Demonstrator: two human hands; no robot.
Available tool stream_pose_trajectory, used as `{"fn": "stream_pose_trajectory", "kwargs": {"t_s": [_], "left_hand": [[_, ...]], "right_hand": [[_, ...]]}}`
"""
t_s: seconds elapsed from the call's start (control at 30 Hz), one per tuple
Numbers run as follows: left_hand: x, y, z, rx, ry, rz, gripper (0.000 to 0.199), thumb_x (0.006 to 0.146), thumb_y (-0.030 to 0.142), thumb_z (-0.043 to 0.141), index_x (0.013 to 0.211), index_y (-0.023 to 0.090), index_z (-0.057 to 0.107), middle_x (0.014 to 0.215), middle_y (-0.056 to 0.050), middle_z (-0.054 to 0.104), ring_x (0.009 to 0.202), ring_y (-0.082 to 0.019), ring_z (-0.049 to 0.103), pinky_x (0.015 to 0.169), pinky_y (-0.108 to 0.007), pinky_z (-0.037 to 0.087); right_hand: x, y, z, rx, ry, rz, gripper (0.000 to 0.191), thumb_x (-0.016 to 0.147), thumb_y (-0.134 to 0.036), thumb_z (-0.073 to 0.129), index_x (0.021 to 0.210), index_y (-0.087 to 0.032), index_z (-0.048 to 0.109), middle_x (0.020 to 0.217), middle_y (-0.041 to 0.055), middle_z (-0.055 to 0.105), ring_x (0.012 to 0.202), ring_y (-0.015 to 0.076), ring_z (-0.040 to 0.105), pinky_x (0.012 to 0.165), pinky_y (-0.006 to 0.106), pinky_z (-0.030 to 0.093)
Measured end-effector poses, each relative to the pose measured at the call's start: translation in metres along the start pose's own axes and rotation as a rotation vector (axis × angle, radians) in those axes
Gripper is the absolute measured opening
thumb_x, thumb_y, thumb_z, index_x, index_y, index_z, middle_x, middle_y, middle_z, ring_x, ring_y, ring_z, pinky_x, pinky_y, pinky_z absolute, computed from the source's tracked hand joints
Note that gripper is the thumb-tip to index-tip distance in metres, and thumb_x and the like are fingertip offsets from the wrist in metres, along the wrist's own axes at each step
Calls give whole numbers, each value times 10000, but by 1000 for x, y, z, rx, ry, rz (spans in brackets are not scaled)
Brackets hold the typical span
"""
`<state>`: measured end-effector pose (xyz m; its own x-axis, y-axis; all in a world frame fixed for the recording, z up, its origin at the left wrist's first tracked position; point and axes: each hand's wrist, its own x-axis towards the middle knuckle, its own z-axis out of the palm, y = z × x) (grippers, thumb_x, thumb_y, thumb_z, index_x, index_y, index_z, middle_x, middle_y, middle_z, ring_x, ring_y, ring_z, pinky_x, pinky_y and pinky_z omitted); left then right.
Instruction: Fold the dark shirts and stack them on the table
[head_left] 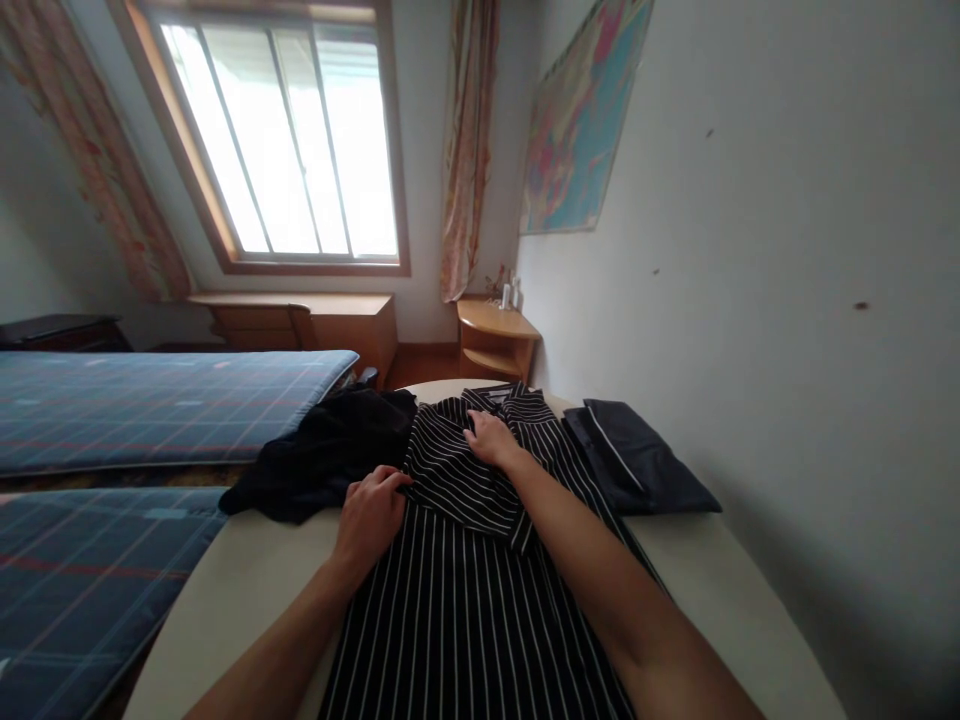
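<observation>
A black shirt with white stripes lies spread lengthwise along the pale table, its collar at the far end. One sleeve is folded across the upper body, its stripes running crosswise and its cuff lying near the middle. At the left fold of the shirt, my left hand is closed on the fabric edge; its thumb is mostly hidden. My right hand rests on the striped cloth just below the collar, fingers stretched out and thumb apart. My right forearm crosses over part of the shirt and hides it.
Crumpled black clothing lies left of the shirt on the round table. A folded dark garment lies to the right, near the wall. Plaid-covered mattresses stand at the left. Behind are a desk and a corner shelf.
</observation>
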<state>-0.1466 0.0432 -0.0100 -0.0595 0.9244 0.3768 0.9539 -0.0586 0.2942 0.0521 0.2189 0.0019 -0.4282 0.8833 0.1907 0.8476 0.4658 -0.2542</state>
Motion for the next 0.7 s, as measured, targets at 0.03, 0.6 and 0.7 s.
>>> {"fn": "stream_pose_trajectory", "kwargs": {"t_s": [0.03,0.6,0.7], "left_hand": [[1,1,0,-2,-4,-3,319,854,120,457,1000,259,705,1139,-32,681,1009,-202,653,915,-366,426],[20,0,11,-6,-20,-89,287,954,332,446,846,264,703,975,-26,713,858,-189,667,852,-371,439],[21,-1,14,0,-5,-96,253,949,333,462,877,278,699,995,-19,717,847,-193,674,841,-376,443]], "right_hand": [[8,0,3,2,-10,3,556,964,-329,474,1458,-80,424,1461,165,503,1367,252,430,1137,351,288],[104,28,36,3,-132,220,673,996,-540,250,1541,-153,317,1634,122,193,1492,378,124,1172,586,83],[108,29,39,-8,-160,235,709,972,-615,266,1560,-220,279,1647,113,148,1497,385,78,1162,600,45]]}}
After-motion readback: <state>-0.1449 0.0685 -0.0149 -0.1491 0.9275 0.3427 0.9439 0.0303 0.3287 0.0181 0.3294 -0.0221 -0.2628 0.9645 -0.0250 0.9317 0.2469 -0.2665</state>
